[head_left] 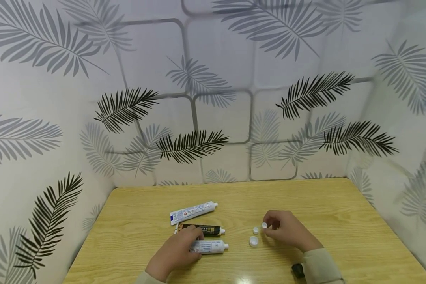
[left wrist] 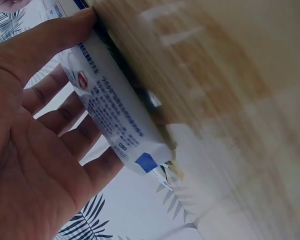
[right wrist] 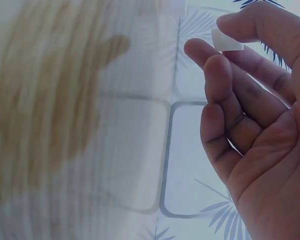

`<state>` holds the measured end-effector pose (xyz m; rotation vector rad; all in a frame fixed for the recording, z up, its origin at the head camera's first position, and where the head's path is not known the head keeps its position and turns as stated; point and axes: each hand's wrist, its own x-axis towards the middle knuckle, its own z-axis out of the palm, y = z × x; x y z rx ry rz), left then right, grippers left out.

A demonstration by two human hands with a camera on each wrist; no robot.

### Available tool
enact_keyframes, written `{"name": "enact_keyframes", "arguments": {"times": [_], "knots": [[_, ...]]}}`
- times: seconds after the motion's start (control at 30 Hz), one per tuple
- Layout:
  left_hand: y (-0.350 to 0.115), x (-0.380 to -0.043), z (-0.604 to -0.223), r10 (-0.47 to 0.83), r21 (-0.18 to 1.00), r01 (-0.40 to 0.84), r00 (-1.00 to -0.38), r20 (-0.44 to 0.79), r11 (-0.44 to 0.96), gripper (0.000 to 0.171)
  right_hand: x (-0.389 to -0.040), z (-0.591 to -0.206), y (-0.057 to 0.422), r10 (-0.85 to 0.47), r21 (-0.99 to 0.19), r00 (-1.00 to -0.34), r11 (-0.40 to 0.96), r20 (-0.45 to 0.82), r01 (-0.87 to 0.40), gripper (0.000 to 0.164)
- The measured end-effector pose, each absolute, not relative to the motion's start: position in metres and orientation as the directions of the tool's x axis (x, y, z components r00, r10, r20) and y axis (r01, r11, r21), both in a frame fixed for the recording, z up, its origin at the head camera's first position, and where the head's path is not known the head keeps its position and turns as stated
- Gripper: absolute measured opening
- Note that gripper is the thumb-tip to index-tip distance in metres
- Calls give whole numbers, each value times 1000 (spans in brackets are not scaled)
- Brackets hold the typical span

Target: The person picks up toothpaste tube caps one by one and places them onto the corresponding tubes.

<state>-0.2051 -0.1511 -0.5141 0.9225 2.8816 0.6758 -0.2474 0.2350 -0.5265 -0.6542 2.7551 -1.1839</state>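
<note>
My left hand holds the nearest white toothpaste tube by its rear part, thumb on one side and fingers on the other. Its uncapped nozzle points right. Just beyond lies a black tube with gold lettering, partly covered by the fingers. Farther back a second white tube lies slanted, its nozzle bare too. Between thumb and index finger, my right hand pinches a small white cap, close above the table. Left of that hand are a small white cap and a larger white cap.
A black cap-like object lies by the right sleeve, partly hidden. The wooden table meets a leaf-patterned wall covering at its back edge, with similar covering at both sides.
</note>
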Motion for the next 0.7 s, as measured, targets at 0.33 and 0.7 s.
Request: {"name": "enact_keyframes", "arguments": {"times": [0.33,0.7], "knots": [[-147,-203,-511,557,458,542,-822,115,705,32,-241,-520,229,-417,-720,-900,586,126,-372,13],[-135,-204,-500,558,579,579,-794,240,574,27,-234,-504,216,-442,-760,-878,502,184,-412,18]]}}
